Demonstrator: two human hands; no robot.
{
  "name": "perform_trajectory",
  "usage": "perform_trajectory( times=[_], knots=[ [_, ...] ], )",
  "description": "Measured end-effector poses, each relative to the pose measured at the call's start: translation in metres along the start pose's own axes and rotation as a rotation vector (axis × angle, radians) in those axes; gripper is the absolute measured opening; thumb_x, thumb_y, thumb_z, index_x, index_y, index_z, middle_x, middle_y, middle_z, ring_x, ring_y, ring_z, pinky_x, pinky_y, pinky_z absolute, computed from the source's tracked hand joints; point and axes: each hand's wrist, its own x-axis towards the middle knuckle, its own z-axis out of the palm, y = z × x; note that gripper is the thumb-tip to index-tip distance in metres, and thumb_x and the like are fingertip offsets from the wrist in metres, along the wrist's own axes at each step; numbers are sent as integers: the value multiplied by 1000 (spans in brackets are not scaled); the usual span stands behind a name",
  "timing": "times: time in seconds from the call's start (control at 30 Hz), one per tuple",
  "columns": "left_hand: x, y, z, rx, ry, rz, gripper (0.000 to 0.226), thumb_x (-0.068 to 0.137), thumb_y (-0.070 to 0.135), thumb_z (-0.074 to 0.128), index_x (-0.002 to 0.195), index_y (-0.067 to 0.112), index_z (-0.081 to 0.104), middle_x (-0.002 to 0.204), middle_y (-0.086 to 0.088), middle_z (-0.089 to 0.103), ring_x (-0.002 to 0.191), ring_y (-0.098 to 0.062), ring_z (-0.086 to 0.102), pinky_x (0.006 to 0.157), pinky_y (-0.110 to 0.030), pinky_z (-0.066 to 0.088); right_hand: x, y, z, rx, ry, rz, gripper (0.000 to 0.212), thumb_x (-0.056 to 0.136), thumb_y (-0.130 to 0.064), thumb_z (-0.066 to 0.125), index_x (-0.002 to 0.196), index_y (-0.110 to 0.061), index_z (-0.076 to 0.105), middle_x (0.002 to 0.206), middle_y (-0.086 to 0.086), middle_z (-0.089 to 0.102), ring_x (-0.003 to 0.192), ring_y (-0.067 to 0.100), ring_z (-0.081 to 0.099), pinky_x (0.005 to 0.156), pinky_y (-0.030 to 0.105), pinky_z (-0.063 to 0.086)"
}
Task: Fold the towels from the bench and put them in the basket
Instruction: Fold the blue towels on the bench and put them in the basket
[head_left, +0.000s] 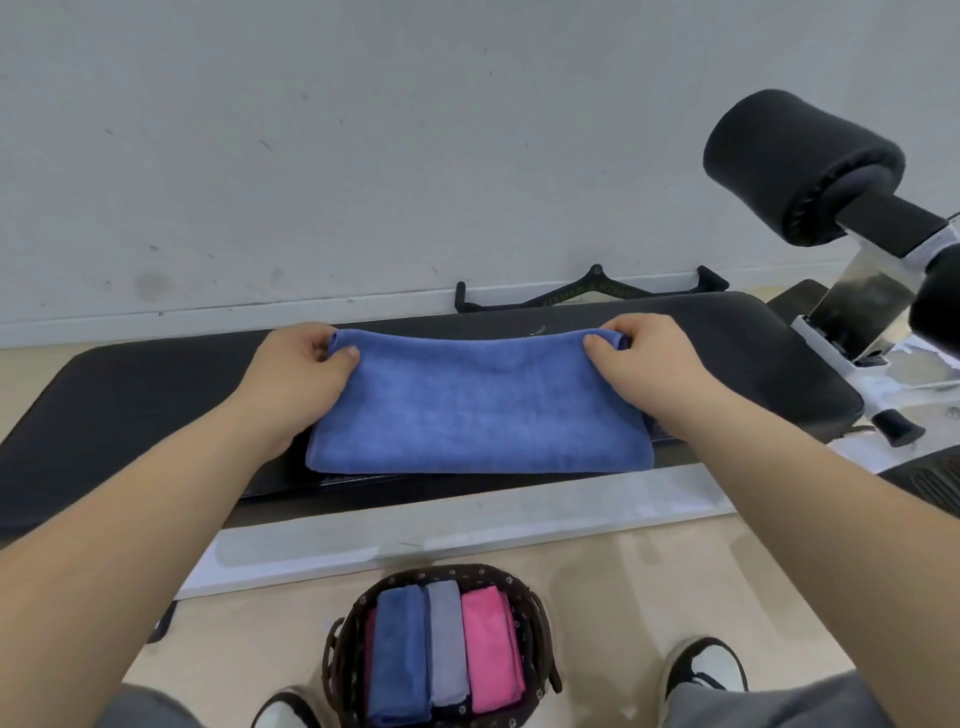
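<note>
A blue towel (478, 405) lies folded in half on the black padded bench (130, 405), its fold toward me. My left hand (304, 371) pinches the towel's far left corner. My right hand (641, 361) pinches the far right corner. Both far corners sit slightly lifted off the pad. On the floor between my feet stands a dark woven basket (540, 623). Folded towels stand side by side in it: a dark blue one (400, 660), a grey one (447, 644) and a pink one (491, 649).
A black foam roller pad (800, 166) on a white frame rises at the bench's right end. A black cable handle (592, 291) lies against the white wall behind the bench. A white floor beam (467, 530) runs between bench and basket. My shoes (706, 665) flank the basket.
</note>
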Motion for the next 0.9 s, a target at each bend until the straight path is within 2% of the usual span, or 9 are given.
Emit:
perform_trajectory(
  times=[0.13,0.33,0.43,0.57,0.6,0.7,0.77,0.83,0.9],
  knots=[
    [17,-6,8,207,-27,19,7,92,17,65,88,14,70,85,-8,71,76,-22,61,66,-32,48,17,16,13,13,16,129,26,94,-26,64,88,-4,75,72,-6,67,75,25,63,64,32,49],
    [27,-3,4,264,-42,14,10,94,16,64,85,12,68,87,-12,69,72,-20,56,61,-30,42,28,19,15,16,32,123,16,97,-30,61,86,-21,68,84,2,68,82,20,64,75,38,54],
    [27,-2,3,268,-42,0,6,93,20,68,92,14,68,91,-8,70,84,-25,64,66,-31,46,29,19,16,-19,31,102,15,97,-35,61,90,-24,67,84,-1,67,82,18,64,74,38,54],
    [21,7,1,230,-131,-54,56,86,23,80,136,17,57,123,1,62,107,-19,61,86,-29,47,27,18,16,-35,83,119,21,91,-42,70,94,-22,65,90,-5,68,87,16,66,75,38,56],
    [20,10,1,221,-157,-80,63,83,22,82,140,17,56,127,0,62,108,-19,61,89,-31,48,26,18,15,-51,96,130,26,90,-45,71,101,-23,64,95,-6,68,90,16,65,76,38,56],
    [19,16,-1,182,-162,-163,42,73,18,88,111,17,70,109,-4,72,96,-21,68,83,-37,56,19,11,8,-276,135,70,42,92,-49,67,126,-26,57,118,-3,60,101,20,63,81,43,57],
    [16,22,-1,129,-175,-223,28,72,16,87,95,9,72,94,-7,74,83,-22,67,72,-34,52,9,1,4,-389,149,-55,41,94,-47,63,129,-27,59,128,-2,55,110,20,59,84,43,56],
    [12,23,2,88,-203,-233,21,75,17,83,86,3,71,83,-12,72,75,-23,62,66,-32,46,-4,-10,3,-406,69,-195,38,95,-47,60,129,-29,61,131,-6,54,120,18,53,91,40,53],
    [8,24,3,46,-183,-196,22,79,20,80,90,3,71,86,-13,74,75,-21,63,65,-31,45,-20,-20,7,-401,-109,-277,48,95,-53,59,137,-32,58,138,-8,51,131,16,45,102,37,47]
  ],
)
